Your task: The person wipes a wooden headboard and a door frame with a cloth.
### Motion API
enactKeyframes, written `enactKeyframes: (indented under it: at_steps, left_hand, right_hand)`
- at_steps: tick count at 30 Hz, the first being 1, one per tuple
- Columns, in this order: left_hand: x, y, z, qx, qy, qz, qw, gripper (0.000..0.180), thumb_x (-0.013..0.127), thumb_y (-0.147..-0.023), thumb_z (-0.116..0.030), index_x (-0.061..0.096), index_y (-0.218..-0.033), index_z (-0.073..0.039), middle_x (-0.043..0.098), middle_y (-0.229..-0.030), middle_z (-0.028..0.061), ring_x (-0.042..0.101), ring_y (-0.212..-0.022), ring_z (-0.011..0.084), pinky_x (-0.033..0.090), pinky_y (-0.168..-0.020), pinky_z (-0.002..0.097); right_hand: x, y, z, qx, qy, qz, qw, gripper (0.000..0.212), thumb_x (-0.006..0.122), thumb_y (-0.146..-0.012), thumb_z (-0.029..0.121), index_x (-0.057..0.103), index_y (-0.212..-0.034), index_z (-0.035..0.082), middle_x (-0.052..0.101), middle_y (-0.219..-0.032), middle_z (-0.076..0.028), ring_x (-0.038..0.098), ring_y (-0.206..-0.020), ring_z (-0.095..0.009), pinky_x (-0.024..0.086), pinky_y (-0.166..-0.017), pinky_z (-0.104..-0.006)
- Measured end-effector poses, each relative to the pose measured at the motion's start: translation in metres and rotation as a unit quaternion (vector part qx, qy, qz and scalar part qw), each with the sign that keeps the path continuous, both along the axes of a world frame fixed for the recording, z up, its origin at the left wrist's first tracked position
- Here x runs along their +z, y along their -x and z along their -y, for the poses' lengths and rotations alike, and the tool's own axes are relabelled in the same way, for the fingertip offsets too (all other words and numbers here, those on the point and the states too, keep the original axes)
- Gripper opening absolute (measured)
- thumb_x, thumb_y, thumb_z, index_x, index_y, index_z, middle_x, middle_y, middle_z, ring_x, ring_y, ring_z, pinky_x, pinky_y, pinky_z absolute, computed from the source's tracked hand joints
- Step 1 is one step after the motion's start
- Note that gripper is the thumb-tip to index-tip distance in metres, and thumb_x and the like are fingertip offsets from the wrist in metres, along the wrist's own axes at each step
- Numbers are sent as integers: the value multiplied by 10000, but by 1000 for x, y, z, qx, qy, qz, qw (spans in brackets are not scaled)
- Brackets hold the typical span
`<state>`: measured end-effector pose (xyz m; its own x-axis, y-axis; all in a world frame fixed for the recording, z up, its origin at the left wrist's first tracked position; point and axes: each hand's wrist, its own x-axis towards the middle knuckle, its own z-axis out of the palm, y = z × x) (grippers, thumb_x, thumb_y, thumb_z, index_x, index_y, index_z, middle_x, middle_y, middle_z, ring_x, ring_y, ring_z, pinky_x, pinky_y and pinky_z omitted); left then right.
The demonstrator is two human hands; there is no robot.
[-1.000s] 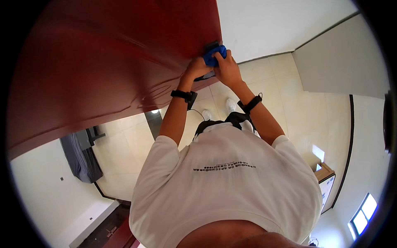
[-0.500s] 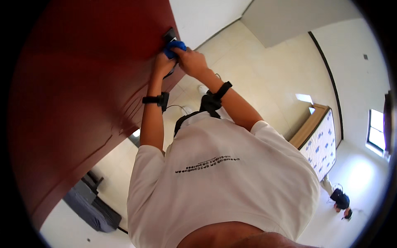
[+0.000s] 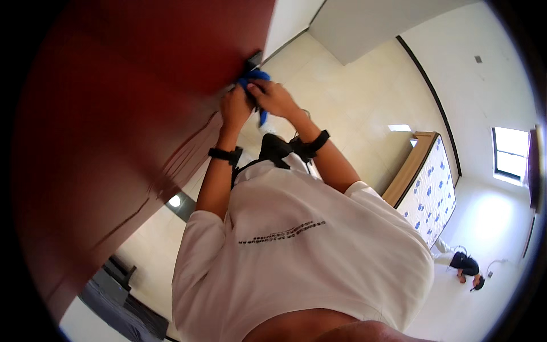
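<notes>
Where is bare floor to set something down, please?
The widest bare patch is pale floor between the right forearm, grey panel and patterned mattress. A smaller one lies between red door, left sleeve and dark-grey object. Crowded: door edge, where left hand and right hand gather at blue cloth.

Pale tiled floor (image 3: 347, 105), white wall (image 3: 456, 85), bright dark-framed window (image 3: 511, 153), blue-patterned mattress (image 3: 428, 192)

I get glaring daylight from the window (image 3: 511, 153) at far right, a dim, blurred door (image 3: 142, 85) at left, and black, curved corners.
</notes>
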<state>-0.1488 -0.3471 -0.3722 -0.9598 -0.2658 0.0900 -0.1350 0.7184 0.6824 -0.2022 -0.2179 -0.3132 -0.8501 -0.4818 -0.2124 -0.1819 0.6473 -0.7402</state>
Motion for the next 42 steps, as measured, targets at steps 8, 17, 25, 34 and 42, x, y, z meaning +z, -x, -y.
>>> enactKeyframes:
  at_steps: [8, 17, 25, 34, 42]
  left_hand:
    - [-24, 17, 10, -139, -292, 245, 914, 194, 655, -800, -134, 668, -924, 15, 697, -842, 112, 651, -774, 193, 508, -697, 350]
    - [27, -20, -8, -188, -208, 258, 925, 393, 696, -829, -223, 577, -1139, -12, 675, -1000, 199, 671, -886, 292, 511, -791, 379]
    - [8, -5, -19, -170, -228, 132, 950, 399, 645, -796, -114, 522, -1146, 35, 632, -1108, 264, 618, -1021, 404, 496, -854, 441]
    - [3, -26, 18, -165, -285, 203, 922, 533, 648, -910, -273, 466, -1301, 39, 620, -1123, 129, 538, -1015, 165, 434, -947, 323]
    - [37, 14, -20, -118, -182, 129, 968, 529, 619, -900, -299, 496, -1241, 86, 586, -1223, 298, 580, -1151, 384, 447, -957, 417]
  right_hand:
    - [12, -12, -1, 69, -208, -166, 961, 293, 553, -901, 371, 666, -990, 116, 677, -745, -200, 667, -687, -395, 543, -627, -483]
    - [42, -2, -50, 66, -231, -26, 970, 446, 623, -837, 538, 693, -1104, 187, 705, -849, -174, 681, -799, -384, 551, -715, -448]
    - [18, -12, -33, 22, -187, -74, 979, 471, 536, -903, 412, 599, -1253, 103, 673, -847, -269, 661, -812, -437, 534, -759, -502]
    - [82, -5, -43, -20, -17, -202, 979, 478, 706, -824, 190, 520, -1236, 36, 642, -940, -183, 628, -784, -337, 512, -709, -415]
    - [-7, 25, -70, 71, 36, -194, 978, 416, 617, -920, 215, 563, -1259, -19, 632, -1188, -228, 656, -1017, -358, 525, -864, -397]
